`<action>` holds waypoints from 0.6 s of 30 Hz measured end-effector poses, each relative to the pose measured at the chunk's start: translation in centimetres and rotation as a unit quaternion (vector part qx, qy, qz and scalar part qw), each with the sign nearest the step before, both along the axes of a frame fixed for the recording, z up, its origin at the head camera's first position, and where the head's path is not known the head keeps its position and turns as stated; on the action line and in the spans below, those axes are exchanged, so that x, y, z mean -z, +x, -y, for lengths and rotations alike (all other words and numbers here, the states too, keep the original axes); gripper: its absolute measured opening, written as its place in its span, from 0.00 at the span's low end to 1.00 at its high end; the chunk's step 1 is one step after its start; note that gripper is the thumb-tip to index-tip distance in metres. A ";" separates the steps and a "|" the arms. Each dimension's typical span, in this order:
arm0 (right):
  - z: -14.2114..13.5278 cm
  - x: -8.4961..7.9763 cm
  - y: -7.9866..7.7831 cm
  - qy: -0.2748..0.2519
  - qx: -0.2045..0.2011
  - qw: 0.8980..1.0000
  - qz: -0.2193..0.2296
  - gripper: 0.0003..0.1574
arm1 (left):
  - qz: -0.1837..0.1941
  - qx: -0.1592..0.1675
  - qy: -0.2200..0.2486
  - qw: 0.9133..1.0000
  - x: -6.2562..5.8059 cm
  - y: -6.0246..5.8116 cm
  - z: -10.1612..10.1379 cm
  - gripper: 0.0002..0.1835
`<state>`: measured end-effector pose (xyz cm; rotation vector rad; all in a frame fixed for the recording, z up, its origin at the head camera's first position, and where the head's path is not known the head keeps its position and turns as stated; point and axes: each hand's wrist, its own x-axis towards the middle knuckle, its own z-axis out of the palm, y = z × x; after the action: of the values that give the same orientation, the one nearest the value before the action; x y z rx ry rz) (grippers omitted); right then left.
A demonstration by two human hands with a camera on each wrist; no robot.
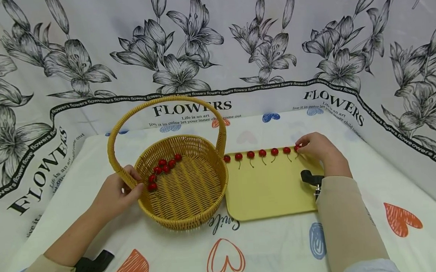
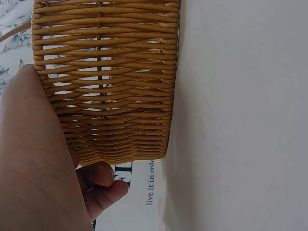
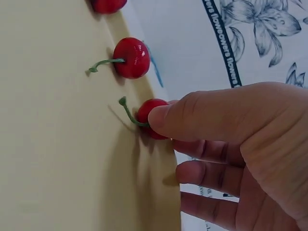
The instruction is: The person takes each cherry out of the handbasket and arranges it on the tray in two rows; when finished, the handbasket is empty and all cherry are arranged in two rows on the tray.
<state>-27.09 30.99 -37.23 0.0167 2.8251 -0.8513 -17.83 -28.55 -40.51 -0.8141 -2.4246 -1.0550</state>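
Observation:
My left hand grips the left side of a yellow wicker basket where its tall handle meets the rim. Several red cherries lie inside, along the basket's left and back floor. To the right is a pale yellow tray, with a row of cherries along its far edge, stems toward me. At the right end of that row, my right hand pinches a cherry between thumb and index finger at the tray's edge. In the left wrist view, the woven basket wall fills the upper left.
A white cloth printed with hearts covers the table. Behind it hangs a flower-printed curtain. The basket stands close against the tray's left end. Black wrist mounts show at both forearms.

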 end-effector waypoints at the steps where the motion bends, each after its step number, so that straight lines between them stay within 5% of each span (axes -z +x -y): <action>1: 0.0 -0.2 0.1 0.000 -0.002 1.000 -0.001 0.25 | -0.001 0.000 0.000 1.000 0.0 0.0 0.0 0.12; 9: 2.3 -4.4 1.2 -0.023 -0.047 0.998 -0.044 0.35 | -0.003 -0.003 0.000 1.000 0.0 0.1 0.0 0.12; 18: 8.0 -9.2 4.3 -0.044 -0.126 0.987 -0.090 0.29 | -0.003 -0.001 0.000 1.000 0.0 -0.1 0.0 0.11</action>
<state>-22.75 22.97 -27.98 -0.4426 2.8627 -0.9582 -17.96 -28.51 -40.53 -0.8139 -2.4193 -1.0502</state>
